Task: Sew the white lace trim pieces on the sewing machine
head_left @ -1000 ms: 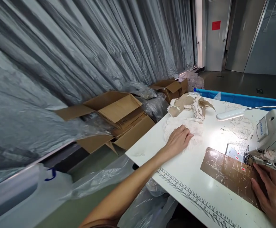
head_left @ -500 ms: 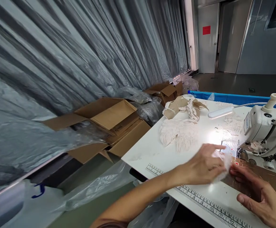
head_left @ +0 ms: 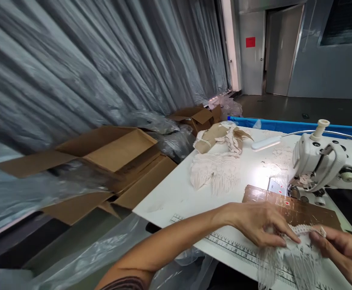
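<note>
Fringed lace (head_left: 299,255), bunched at left hand (head_left: 257,221) moment ago, now spreads between both hands over ruler (head_left: 236,249) on bench (head_left: 166,203), at brown plate's (head_left: 263,196) near side. Right hand (head_left: 346,247): fingers clamped on lace edge. Left: fingers touching lace, whether pinching, cannot tell. Meaning: edge opened out, away from sewing machine (head_left: 307,157).

Your fringed lace (head_left: 301,253) is off-white, openwork-patterned; your counter (head_left: 166,197) is white with black ruler markings (head_left: 233,249), the flat sheet (head_left: 315,215) brown and the curtain (head_left: 103,60) silvery grey.
</note>
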The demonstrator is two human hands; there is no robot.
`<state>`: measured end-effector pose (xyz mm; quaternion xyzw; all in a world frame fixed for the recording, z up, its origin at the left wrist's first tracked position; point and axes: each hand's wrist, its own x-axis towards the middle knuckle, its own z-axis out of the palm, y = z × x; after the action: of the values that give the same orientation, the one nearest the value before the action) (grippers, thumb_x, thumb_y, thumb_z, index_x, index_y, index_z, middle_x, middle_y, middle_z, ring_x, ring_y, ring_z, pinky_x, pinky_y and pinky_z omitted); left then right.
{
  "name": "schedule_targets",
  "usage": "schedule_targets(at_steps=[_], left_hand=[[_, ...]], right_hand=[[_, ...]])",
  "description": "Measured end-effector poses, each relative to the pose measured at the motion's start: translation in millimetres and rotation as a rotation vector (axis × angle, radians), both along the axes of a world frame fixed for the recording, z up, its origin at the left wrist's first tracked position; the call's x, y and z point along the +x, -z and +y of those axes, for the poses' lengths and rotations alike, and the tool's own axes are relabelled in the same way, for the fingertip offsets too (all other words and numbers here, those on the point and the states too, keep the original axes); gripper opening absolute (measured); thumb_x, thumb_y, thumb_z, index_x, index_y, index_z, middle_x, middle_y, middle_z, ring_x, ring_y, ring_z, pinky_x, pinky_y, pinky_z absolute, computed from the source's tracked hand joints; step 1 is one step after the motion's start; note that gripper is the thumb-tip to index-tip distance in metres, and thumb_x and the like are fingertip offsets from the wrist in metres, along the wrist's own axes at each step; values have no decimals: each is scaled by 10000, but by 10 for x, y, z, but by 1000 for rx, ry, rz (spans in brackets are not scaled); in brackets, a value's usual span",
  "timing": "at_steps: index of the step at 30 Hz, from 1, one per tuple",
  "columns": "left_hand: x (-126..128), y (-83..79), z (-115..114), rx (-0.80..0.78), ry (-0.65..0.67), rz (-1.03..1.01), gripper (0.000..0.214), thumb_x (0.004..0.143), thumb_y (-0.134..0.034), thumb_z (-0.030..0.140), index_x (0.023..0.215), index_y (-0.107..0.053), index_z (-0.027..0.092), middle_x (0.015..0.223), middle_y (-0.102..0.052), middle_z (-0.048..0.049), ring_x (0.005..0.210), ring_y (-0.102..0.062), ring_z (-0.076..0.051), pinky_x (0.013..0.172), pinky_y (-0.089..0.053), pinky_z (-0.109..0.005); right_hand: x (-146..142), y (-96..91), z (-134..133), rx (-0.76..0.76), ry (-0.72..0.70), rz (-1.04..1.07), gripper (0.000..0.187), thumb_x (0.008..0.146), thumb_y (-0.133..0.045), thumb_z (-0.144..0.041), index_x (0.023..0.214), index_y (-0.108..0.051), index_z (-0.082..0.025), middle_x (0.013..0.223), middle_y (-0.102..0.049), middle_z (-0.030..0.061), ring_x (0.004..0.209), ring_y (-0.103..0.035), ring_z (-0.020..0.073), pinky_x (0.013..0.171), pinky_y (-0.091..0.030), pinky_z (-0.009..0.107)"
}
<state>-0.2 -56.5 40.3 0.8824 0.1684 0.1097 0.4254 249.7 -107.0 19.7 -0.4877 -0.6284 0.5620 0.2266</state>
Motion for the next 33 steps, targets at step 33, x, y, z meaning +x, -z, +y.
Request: schedule_targets(at_steps=[33], left_hand=[[-191, 189, 141, -184, -524, 38, 786, 780, -595, 701, 1303, -496, 124, 811, -598, -22, 632, -557, -147, 532, -440, -246]], right_hand=[[-617, 27, 379, -49, 170, 227, 492, 781, -687, -552, 1115, -655, -192, 895, -699, 56, 727, -682, 161, 600, -565, 274]])
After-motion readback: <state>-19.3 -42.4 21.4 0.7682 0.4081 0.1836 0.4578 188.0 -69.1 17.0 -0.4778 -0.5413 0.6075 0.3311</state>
